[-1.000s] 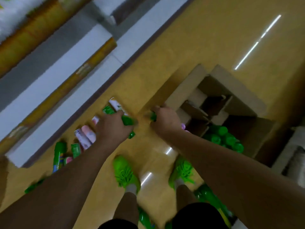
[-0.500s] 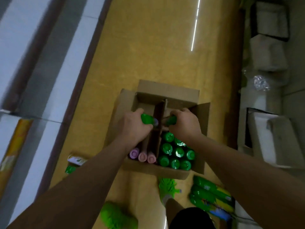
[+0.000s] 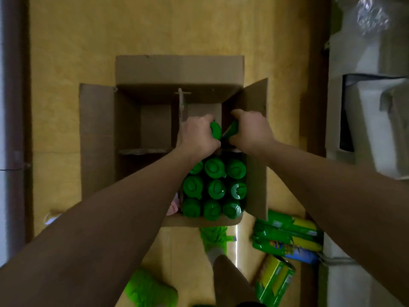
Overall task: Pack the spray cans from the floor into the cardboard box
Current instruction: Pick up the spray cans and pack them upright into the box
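Here: cardboard box point(image 3: 179, 69) on the yellow floor point(image 3: 66, 63), flaps open, split by cardboard dividers point(image 3: 182, 103). Near right compartment: nine green-capped cans point(image 3: 214, 188) standing upright in three rows. Far right compartment: left hand point(image 3: 197, 135), fingers wrapped around a green-capped can point(image 3: 215, 130); right hand point(image 3: 251, 131), fingers closed on a second can point(image 3: 232, 129), tilted. Green packets point(image 3: 287, 237) lie on the floor beside the box's near right corner.

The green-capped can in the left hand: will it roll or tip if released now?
The can looks round and smooth, so it would probably roll on open floor. Held by the left hand over a box compartment, the dividers should likely keep it upright.
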The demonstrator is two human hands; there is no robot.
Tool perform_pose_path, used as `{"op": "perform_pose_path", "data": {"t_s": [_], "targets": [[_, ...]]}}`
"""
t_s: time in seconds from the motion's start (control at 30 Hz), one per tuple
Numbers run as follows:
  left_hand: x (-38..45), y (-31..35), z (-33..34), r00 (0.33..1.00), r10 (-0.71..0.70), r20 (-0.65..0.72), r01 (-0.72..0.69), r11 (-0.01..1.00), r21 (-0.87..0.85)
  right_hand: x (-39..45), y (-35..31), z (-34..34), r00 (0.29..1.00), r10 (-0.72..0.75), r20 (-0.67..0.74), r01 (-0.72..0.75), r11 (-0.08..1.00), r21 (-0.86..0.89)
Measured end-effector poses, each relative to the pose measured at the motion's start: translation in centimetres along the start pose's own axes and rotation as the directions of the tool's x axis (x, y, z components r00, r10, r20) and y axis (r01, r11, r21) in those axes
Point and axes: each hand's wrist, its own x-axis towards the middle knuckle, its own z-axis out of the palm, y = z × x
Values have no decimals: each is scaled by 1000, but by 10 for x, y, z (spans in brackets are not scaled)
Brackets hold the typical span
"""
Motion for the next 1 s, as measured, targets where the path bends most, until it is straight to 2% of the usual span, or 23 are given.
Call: {"op": "perform_pose_path", "data": {"t_s": [0.2, 0.33, 0.47, 0.53, 0.63, 0.8, 0.9, 1.0], "targets": [[40, -8, 61, 993, 39, 108, -53, 990, 131, 37, 22, 55, 992, 36, 118, -30, 998, -50], [46, -11, 63, 993, 1, 122, -16, 993, 115, 36, 34, 72, 997, -2, 80, 4, 1000, -30], [35, -8, 54, 971, -16, 240, -7, 996, 94, 16, 36, 70, 995, 25, 96, -34, 995, 96], [28, -3, 48, 977, 1, 214, -16, 998, 69, 2, 36, 68, 997, 46, 57, -53, 990, 127], [21, 10, 38, 989, 111, 93, -114, 993, 34, -18, 38, 68, 993, 88, -75, -75, 984, 160], [4, 37, 42, 945, 327, 6, -327, 944, 47, -62, 50, 72, 946, 190, -262, -112, 952, 284], [-18, 52, 52, 897, 441, 24, -441, 889, 121, -106, 66, 84, 891, 352, -287, -230, 894, 384], [-45, 69, 76, 821, 560, 116, -571, 799, 186, -156, 88, 115, 787, 562, -256, -391, 774, 498]]}}
